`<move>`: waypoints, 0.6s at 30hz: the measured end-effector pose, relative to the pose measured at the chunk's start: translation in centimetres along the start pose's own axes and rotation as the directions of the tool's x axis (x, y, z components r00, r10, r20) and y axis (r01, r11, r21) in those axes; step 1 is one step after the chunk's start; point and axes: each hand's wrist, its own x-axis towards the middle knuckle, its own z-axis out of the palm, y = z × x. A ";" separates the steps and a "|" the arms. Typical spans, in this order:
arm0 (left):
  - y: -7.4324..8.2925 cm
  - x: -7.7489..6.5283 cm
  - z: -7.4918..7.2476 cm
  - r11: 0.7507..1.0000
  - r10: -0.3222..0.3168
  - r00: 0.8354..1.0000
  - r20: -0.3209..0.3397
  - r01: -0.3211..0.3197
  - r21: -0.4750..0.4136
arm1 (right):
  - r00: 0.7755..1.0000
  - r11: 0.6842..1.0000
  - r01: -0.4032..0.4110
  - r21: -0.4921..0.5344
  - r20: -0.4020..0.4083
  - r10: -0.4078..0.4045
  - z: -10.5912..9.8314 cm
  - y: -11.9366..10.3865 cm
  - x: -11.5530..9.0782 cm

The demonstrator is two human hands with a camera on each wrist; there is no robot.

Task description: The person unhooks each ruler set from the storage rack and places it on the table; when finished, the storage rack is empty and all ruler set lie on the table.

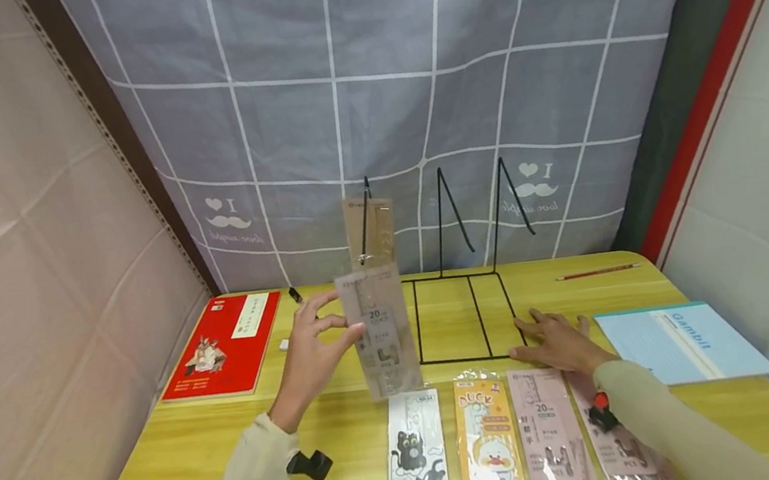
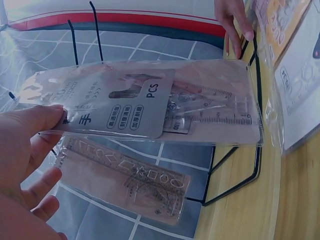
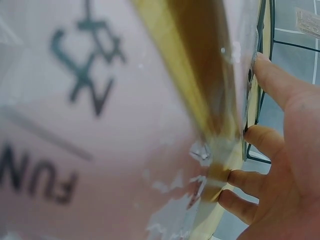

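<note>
My left hand (image 1: 318,346) pinches a clear-wrapped ruler set (image 1: 383,354) by its left side, thumb in front. The set's top is close to the tip of the left hook of a black wire rack (image 1: 480,317); I cannot tell whether they touch. Behind it, another ruler set (image 1: 375,221) hangs on that hook. In the left wrist view the held set (image 2: 135,100) overlaps the hanging one. My right hand (image 1: 558,340) rests with spread fingers at the right edge of the rack's base, holding nothing.
Near the front lie a cat ruler set (image 1: 413,459), a duck ruler set (image 1: 488,445) and two pink ruler sets (image 1: 548,429), one partly under the right forearm. A red book (image 1: 223,346) lies left; a blue notebook (image 1: 686,342) and a pencil (image 1: 599,272) lie right.
</note>
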 end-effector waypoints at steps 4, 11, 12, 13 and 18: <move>0.4 -0.7 -0.1 1.000 -0.022 1.000 0.012 0.022 -0.012 | 1.000 1.000 0.001 0.005 -0.007 -0.001 0.1 0.0 0.0; 0.7 -3.1 -1.3 0.991 -0.133 0.989 0.065 0.132 0.006 | 1.000 1.000 0.009 0.007 -0.002 -0.009 0.3 0.0 0.2; 0.6 -3.6 -1.6 0.989 -0.147 0.986 0.073 0.146 0.022 | 1.000 1.000 0.011 0.010 -0.001 -0.011 0.2 0.0 0.2; 0.6 -4.1 -1.8 0.987 -0.161 0.984 0.082 0.159 0.033 | 1.000 1.000 0.012 0.011 0.000 -0.012 0.2 0.0 0.2; 0.2 -6.4 -3.3 0.969 -0.241 0.961 0.136 0.230 0.093 | 1.000 1.000 0.005 0.023 0.005 -0.005 -0.1 0.2 0.1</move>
